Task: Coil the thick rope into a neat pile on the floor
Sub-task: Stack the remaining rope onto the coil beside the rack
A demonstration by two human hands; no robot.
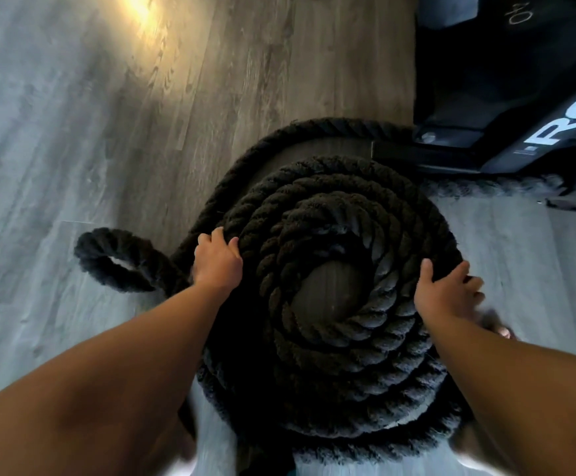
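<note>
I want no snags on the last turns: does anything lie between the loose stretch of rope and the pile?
Nothing visible. The loose stretch curves over bare floor round the far side of the pile, up to the black equipment, whose base might catch it. The left hand and right hand are on the pile.

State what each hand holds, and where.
Left hand grips the rope by its outer turn on the coil's left side. Right hand lies spread on the outer turn at right; a grip cannot be told.
</note>
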